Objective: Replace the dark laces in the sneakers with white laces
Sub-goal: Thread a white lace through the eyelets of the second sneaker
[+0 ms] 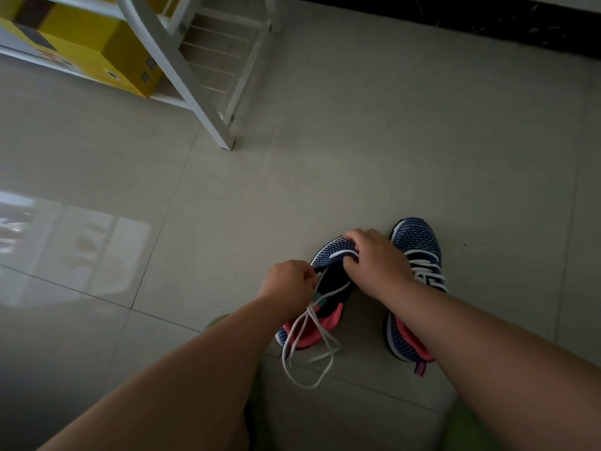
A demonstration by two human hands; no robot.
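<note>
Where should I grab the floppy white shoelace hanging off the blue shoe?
Pinch the long white shoelace where it leaves the blue knit sneaker, beside the left hand, coming from the heel side. There it probably runs straight; lower down it droops in loose loops.

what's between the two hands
In the head view, the left sneaker and its white lace lie between the left hand and right hand.

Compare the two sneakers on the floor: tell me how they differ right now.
The left sneaker has white lace only near its toe, with long loose ends trailing onto the floor; the right sneaker is laced in several rows. The left hand and right hand both work on the left sneaker; the right sneaker lies untouched. Both are blue knit with pink heels.
</note>
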